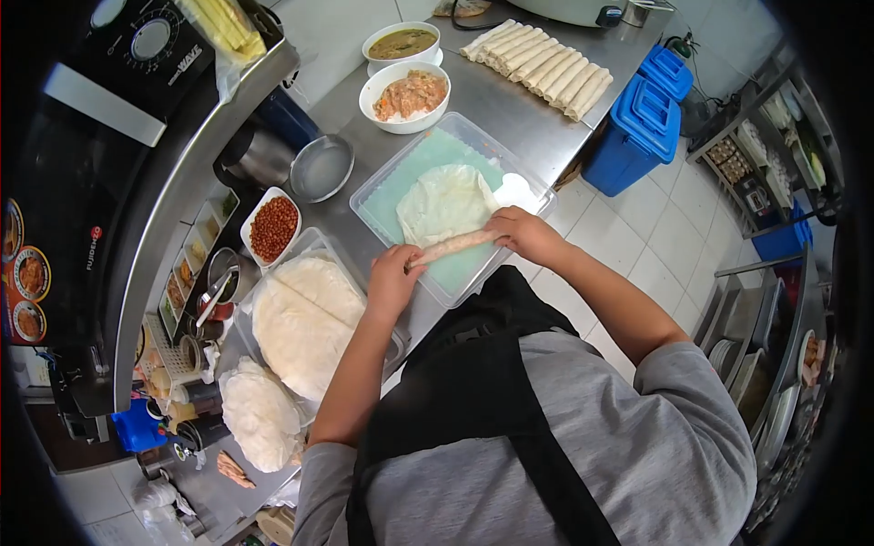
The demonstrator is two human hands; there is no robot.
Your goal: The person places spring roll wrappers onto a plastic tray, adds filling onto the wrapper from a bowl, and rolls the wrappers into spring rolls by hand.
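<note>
On a green sheet inside a clear plastic tray [382, 193] lies a thin round wrapper [446, 198]. Along its near edge is a long roll of pinkish filling [460, 245], partly wrapped. My left hand [396, 278] grips the roll's left end, fingers closed round it. My right hand [523, 233] holds the other end, fingertips pressed on it. A white spoon-like utensil [517, 192] lies beside the wrapper, near my right hand. Behind the tray stands a white bowl of ground filling [408, 96].
Finished rolls [539, 68] lie in a row at the table's back right. A soup bowl [401, 42], a dish of red-brown beans or nuts [273, 227] and a metal bowl [322, 168] stand around. Stacked wrappers [305, 318] fill a container at left. Blue bins [633, 136] stand right.
</note>
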